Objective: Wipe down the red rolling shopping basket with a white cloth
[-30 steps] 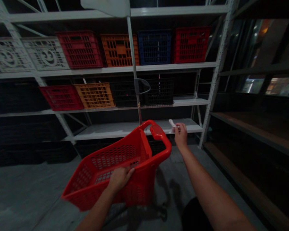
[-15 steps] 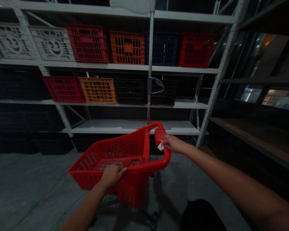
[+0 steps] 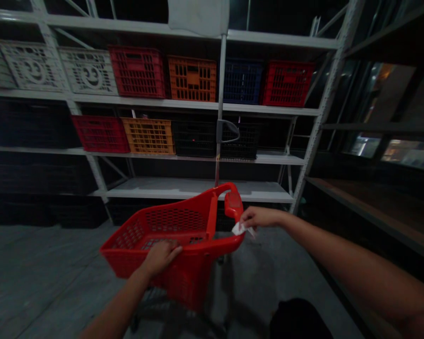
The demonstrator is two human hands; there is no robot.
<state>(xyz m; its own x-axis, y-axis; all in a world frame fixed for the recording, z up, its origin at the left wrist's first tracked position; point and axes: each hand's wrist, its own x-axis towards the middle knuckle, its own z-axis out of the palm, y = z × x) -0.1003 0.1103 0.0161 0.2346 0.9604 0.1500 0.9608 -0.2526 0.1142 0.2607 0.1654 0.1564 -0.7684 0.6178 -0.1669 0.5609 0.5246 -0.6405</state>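
As I stand here, the left hand (image 3: 161,258) is nearest, fingers curled over the near rim of a red cart (image 3: 191,280), thumb along the edge, seemingly steadying it. And look at the right hand (image 3: 253,217): a pinching grip on a crumpled white wipe (image 3: 238,229), tissue or cloth I can't tell, right up against the cart's handle (image 3: 237,213) with a loose end dangling beyond! I'd call this the wiping step, with the handle getting the attention. The next move, to my eye, asks for firm pressure through the wipe along that curve, while the left hand holds the cart steady.

Now for writing! The flat panel (image 3: 234,200) on the handle shows no words I can make out. Past the cart, a pole (image 3: 220,94) rises to a pale board (image 3: 199,16), cut off at the top, no lettering visible. And back on the rack (image 3: 272,110), white crates (image 3: 91,75) flash smiling faces, but neither they nor the coloured crates (image 3: 193,80) offer a brand I can read.
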